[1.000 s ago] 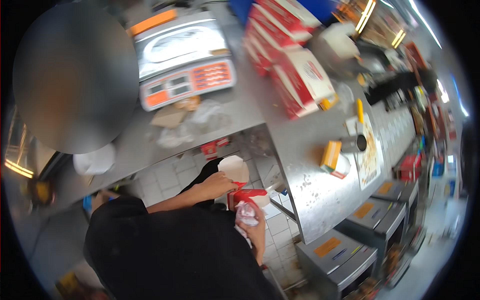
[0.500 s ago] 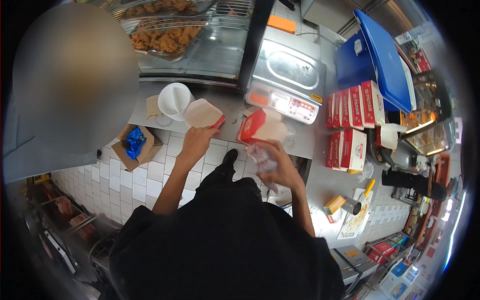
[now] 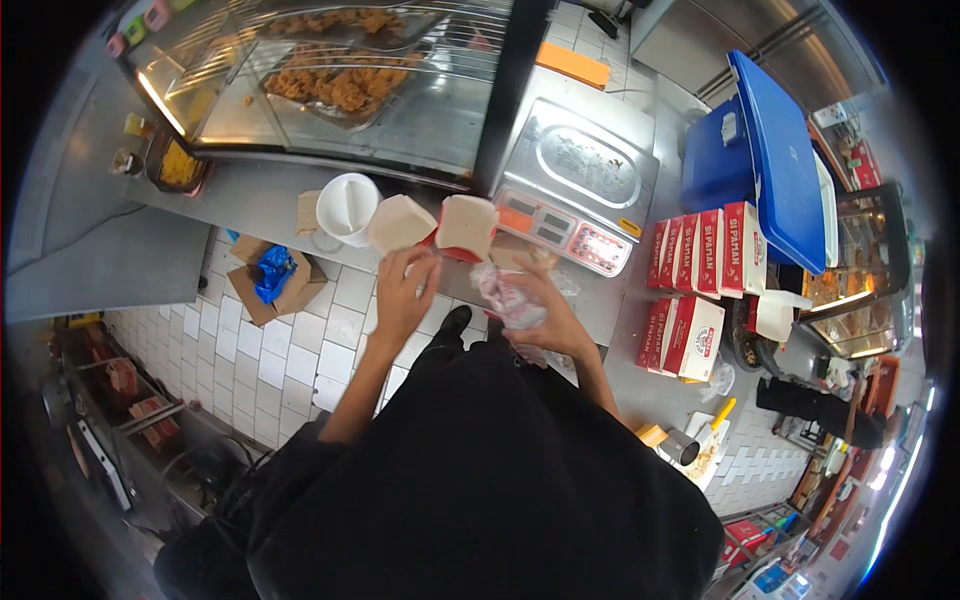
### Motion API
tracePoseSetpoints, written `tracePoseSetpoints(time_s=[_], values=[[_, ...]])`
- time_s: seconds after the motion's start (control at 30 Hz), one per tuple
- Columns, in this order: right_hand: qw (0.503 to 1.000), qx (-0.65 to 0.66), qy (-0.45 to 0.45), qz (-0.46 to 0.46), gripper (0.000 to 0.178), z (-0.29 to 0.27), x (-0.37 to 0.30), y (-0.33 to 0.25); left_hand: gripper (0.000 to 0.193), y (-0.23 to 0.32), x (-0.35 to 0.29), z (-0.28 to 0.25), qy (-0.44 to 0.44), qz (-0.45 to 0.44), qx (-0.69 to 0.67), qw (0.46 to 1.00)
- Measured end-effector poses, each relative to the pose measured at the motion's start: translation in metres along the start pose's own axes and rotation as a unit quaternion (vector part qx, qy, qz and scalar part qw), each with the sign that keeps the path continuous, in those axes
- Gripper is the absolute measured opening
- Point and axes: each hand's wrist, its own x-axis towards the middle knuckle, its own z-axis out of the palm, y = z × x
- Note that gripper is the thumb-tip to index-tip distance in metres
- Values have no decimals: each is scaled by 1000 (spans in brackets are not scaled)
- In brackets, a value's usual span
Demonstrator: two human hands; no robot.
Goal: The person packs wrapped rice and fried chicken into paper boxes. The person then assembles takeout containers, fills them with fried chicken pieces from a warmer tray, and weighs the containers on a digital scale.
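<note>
Two red cardboard food boxes with pale open insides stand side by side on the steel counter: the left box (image 3: pixel 402 224) beside a white tub, the right box (image 3: pixel 467 226) close to the scale. Just below the left box, my left hand (image 3: pixel 404 290) has loosely bent, parted fingers and holds nothing. My right hand (image 3: pixel 545 312) grips a crumpled clear plastic bag (image 3: pixel 512 298) with pink-and-white printed contents I cannot make out. The bag hangs at the counter's front edge, below the right box.
A white round tub (image 3: pixel 350 208) stands at left, a digital scale (image 3: pixel 565 228) at right. Beyond are upright red-and-white boxes (image 3: pixel 700 250) and a blue cooler (image 3: pixel 720 150). A glass cabinet (image 3: pixel 330 140) holds fried chicken. On the tiled floor sits an open cardboard carton (image 3: pixel 300 290).
The right box has moved left and now stands beside the left one. My left hand has let go of the left box. My right hand still holds the bag.
</note>
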Motion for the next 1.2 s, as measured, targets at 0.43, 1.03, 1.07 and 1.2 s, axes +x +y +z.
tracePoseSetpoints(time_s=[0.43,1.03,1.07,1.2], values=[[934,307,5,180,45,-58,-101,81,41,78,-24,139,-335,-427,-647,536],[767,610,35,195,58,-33,-46,69,42,136,-7,103,-107,-258,-328,902],[769,609,32,191,58,-34,-43,74,36,138,-13,105,-51,-223,-279,933],[723,646,-171,174,59,-26,-28,83,33,125,-26,89,-5,-143,-149,978]])
